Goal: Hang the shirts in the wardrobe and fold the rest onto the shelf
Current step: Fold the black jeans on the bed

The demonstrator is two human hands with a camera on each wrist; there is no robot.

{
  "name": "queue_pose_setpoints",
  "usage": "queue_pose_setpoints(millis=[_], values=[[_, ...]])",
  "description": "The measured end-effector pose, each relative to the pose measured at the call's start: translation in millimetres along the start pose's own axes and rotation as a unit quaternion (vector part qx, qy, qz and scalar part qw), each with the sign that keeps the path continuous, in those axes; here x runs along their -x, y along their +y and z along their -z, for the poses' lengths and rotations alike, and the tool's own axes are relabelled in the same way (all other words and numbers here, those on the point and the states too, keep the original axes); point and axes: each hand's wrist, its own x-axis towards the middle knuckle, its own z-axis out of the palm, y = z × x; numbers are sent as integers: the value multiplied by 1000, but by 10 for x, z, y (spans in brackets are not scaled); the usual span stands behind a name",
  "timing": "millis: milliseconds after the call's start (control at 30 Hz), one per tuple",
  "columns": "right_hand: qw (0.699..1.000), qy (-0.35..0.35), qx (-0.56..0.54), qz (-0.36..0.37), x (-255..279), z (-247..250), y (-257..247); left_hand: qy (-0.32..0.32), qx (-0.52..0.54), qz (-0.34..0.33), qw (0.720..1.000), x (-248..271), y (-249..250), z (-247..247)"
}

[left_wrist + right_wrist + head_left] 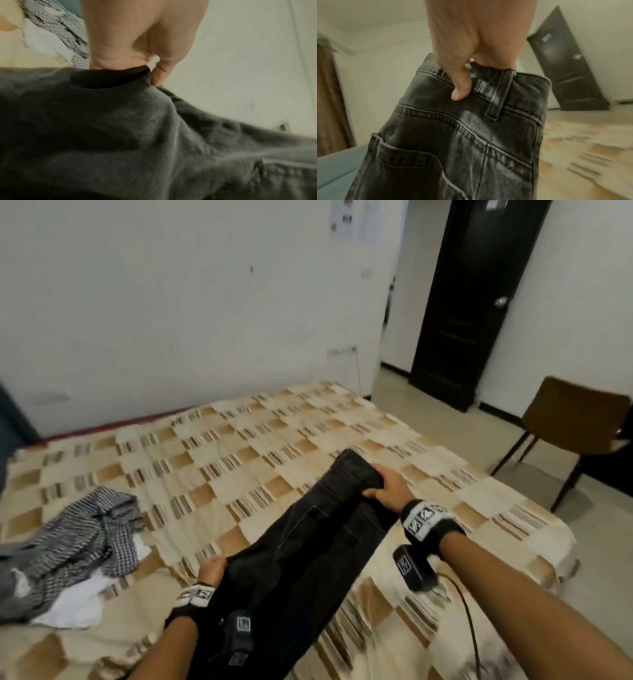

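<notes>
Folding jeans (308,546): right hand (387,486) gripping waistband, left hand (214,570) pinching leg end; next, bring ends together.

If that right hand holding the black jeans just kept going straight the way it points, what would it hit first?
Probably the checked bedspread. The right hand, gripping the black jeans at the waistband, points up the bed toward the white wall; nothing else shows in that line, though depth is unclear.

Faded black denim jeans (308,542), matt and coarse; bedspread (239,446) soft woven cloth.
</notes>
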Motion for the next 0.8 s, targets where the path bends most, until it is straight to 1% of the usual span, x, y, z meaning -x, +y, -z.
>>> queue_pose_setpoints(millis=[67,133,200,233,267,300,367,400,433,467,533,567,600,700,767,800], values=[[997,14,7,74,-219,267,-797,-11,99,-5,995,541,454,527],[987,41,17,157,-389,534,-1668,-74,205,-24,976,1044,893,951],[970,69,23,233,-509,757,-2469,-63,216,-91,970,1526,1323,1323],[959,73,35,270,-530,857,-2810,-50,221,-121,966,1607,1472,1536],[951,66,58,297,-537,938,-3104,-34,229,-146,962,1783,1609,1718],[945,48,94,310,-525,1011,-3356,2,219,-165,962,1867,1692,1936],[935,23,162,314,-540,1138,-3680,52,208,-209,954,2078,1767,2294],[930,21,174,322,-556,1188,-3794,60,209,-233,948,2186,1771,2422],[927,25,178,330,-580,1230,-3896,45,202,-253,945,2251,1764,2540],[923,30,177,342,-594,1270,-4004,20,185,-268,945,2358,1755,2617],[911,39,171,373,-614,1310,-4241,0,117,-291,949,2467,1723,2754],[904,38,166,391,-620,1314,-4364,10,71,-300,951,2480,1691,2817],[898,34,161,407,-639,1303,-4482,30,25,-312,949,2508,1657,2857],[882,23,160,443,-674,1216,-4789,111,-114,-306,939,2567,1576,2923],[875,18,173,452,-726,1102,-4933,156,-190,-295,923,2576,1529,2950],[873,14,176,455,-747,1026,-5001,180,-234,-290,910,2562,1499,2977]])
